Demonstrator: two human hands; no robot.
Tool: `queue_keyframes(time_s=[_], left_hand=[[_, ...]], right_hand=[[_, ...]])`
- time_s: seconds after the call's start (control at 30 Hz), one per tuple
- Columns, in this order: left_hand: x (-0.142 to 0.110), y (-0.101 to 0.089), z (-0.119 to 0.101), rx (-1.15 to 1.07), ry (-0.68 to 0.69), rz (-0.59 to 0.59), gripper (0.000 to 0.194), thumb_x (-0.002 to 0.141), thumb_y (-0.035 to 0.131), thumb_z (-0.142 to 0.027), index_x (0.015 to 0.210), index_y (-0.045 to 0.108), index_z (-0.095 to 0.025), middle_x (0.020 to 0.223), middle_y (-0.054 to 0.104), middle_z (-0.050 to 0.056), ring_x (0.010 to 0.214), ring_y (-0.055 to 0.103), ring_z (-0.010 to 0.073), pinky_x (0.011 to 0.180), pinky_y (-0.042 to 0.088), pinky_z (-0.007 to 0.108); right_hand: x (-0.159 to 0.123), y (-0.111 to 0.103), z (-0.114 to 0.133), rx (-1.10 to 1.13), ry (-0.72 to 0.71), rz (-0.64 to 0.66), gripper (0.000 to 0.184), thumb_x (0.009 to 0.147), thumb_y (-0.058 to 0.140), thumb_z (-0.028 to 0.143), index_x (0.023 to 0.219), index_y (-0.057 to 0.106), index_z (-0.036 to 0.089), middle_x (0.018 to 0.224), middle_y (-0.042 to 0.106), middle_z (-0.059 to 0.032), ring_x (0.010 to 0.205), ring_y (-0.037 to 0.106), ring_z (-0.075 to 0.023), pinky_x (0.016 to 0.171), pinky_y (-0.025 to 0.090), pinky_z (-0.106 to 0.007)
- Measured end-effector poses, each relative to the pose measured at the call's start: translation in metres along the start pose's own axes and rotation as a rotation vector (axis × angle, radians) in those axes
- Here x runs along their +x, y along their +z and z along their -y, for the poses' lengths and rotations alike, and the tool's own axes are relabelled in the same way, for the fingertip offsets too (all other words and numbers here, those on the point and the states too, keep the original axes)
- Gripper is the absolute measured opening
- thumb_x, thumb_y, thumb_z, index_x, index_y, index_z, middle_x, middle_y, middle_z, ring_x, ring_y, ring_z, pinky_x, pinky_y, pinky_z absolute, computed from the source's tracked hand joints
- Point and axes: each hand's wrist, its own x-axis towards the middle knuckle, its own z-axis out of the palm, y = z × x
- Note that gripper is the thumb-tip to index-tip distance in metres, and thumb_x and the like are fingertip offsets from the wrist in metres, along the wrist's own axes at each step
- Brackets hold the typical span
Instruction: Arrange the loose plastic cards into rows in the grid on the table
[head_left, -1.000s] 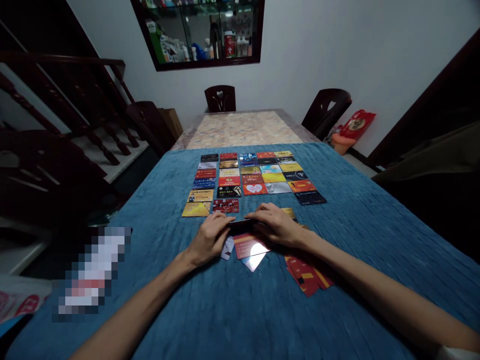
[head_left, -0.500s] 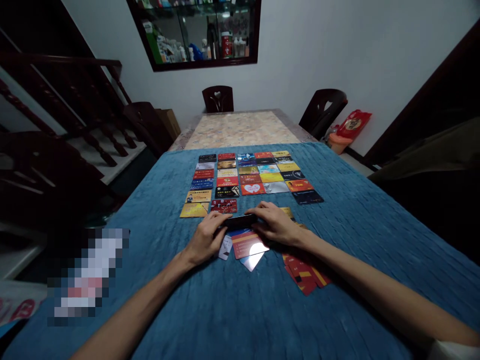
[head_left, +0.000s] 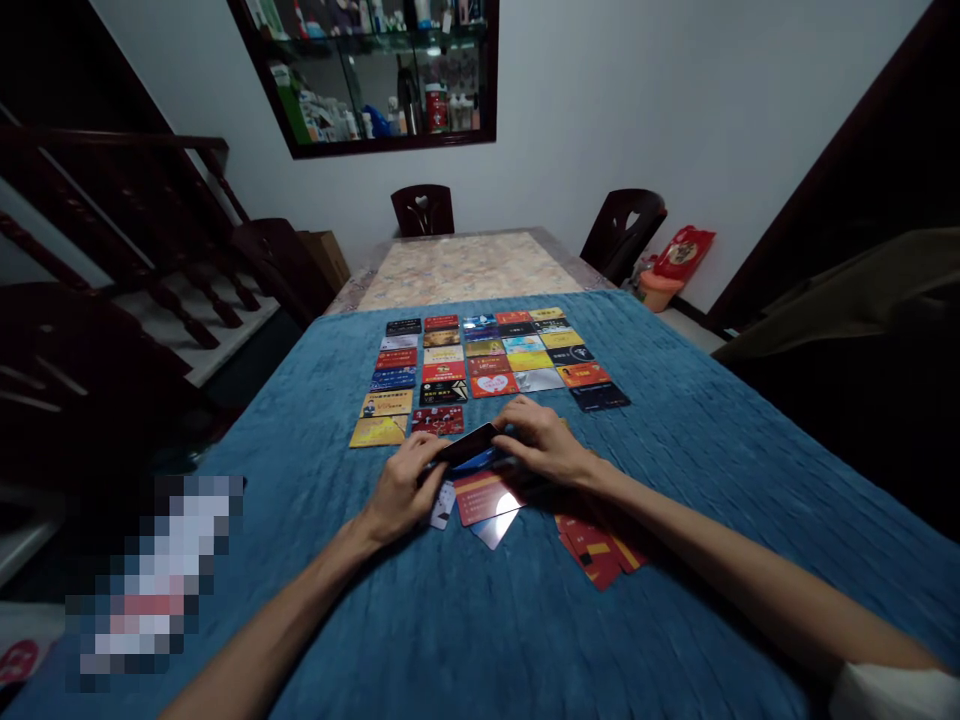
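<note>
The dark card (head_left: pixel 469 443) is between the person's two hands, above the near part of the blue cloth (head_left: pixel 360 620) on the counter (head_left: pixel 465 270). Its long axis slants from eight o'clock to two o'clock. The left hand (head_left: pixel 405 482) is at its eight o'clock end and the right hand (head_left: pixel 546 442) at its three o'clock side; both touch it, so neither is nearer. The left fingers grip one end between thumb and fingertips, and the right fingers pinch the other near its upper corner.

From the card, the heart card (head_left: pixel 493 384) lies near, toward one o'clock, and the dark red card (head_left: pixel 437 421) just beside the left fingers, toward ten o'clock. Both belong to the laid-out cards that spread toward twelve.

The dark card is thin, rectangular and nearly black on the side that shows, with no readable print; it looks tilted, its right end higher. Whether it is a single card cannot be told. Just below it shows a blue card (head_left: pixel 478 461), then toward six o'clock a red card (head_left: pixel 487 497), with a loose pile of red cards (head_left: pixel 598 552) toward four.
</note>
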Motion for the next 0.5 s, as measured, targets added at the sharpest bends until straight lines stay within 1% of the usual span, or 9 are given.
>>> queue_keyframes(time_s=[0.13, 0.3, 0.4, 0.5], left_hand=[[0.0007, 0.0014, -0.0015, -0.024, -0.007, -0.016, 0.024, 0.093, 0.053, -0.012, 0.112, 0.067, -0.017, 0.099, 0.068, 0.007, 0.094, 0.066, 0.0180, 0.083, 0.057, 0.032], [-0.0012, 0.0037, 0.0003, -0.043, -0.018, -0.035, 0.024, 0.093, 0.053, -0.013, 0.112, 0.067, -0.016, 0.101, 0.068, 0.009, 0.095, 0.067, 0.0178, 0.083, 0.057, 0.031], [-0.0018, 0.0041, 0.0010, -0.054, -0.018, -0.033, 0.025, 0.092, 0.053, -0.012, 0.112, 0.067, -0.015, 0.102, 0.068, 0.009, 0.095, 0.067, 0.0177, 0.082, 0.057, 0.031], [-0.0015, 0.0040, 0.0001, -0.059, -0.032, -0.016, 0.025, 0.092, 0.053, -0.012, 0.112, 0.067, -0.015, 0.104, 0.068, 0.010, 0.096, 0.067, 0.0178, 0.083, 0.057, 0.031]], right_hand=[[0.0024, -0.0006, 0.0051, 0.042, 0.042, -0.057, 0.007, 0.093, 0.060, 0.023, 0.091, 0.065, 0.019, 0.087, 0.068, -0.0039, 0.082, 0.061, -0.0169, 0.075, 0.049, -0.032], [0.0053, 0.0007, 0.0081, 0.070, 0.019, -0.110, 0.008, 0.093, 0.060, 0.025, 0.092, 0.067, 0.020, 0.089, 0.070, -0.0044, 0.083, 0.063, -0.0175, 0.076, 0.050, -0.032], [0.0065, 0.0008, 0.0092, 0.069, 0.010, -0.125, 0.007, 0.093, 0.061, 0.024, 0.093, 0.067, 0.020, 0.090, 0.071, -0.0045, 0.084, 0.063, -0.0175, 0.077, 0.051, -0.033], [0.0067, 0.0009, 0.0097, 0.061, 0.032, -0.124, 0.007, 0.092, 0.062, 0.023, 0.093, 0.068, 0.020, 0.090, 0.072, -0.0046, 0.085, 0.064, -0.0178, 0.078, 0.051, -0.035]])
